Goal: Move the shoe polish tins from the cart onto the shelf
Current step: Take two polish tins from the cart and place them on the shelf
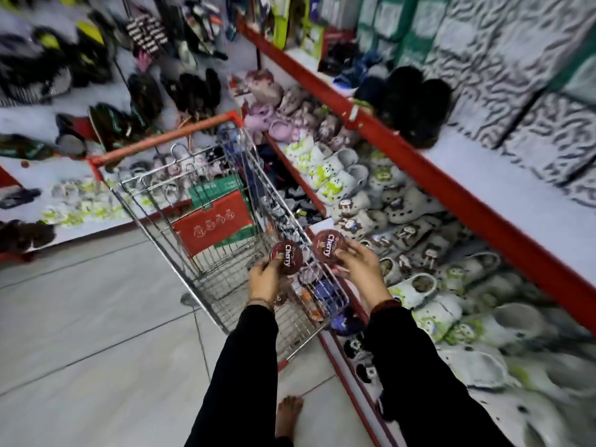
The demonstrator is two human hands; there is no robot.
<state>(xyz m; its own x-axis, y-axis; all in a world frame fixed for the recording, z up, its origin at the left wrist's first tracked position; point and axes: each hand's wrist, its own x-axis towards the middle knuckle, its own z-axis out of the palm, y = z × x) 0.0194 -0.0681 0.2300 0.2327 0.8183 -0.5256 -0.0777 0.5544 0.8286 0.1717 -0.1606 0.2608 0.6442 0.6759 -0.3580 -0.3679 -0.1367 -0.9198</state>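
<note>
I hold two round dark-red shoe polish tins marked "Cherry" above the near end of a wire shopping cart. My left hand grips the left tin from below. My right hand grips the right tin at its lower right edge, just over the cart's right rim. The red-edged shelf runs along the right, with a bare white stretch on its upper level. Deeper in the cart, more small tins show blurred through the wire.
A red and green box lies in the cart. White, green and purple clogs fill the lower shelf on the right. Dark slippers sit on the upper level. Hanging footwear covers the left wall. A bare foot stands on the tiled floor.
</note>
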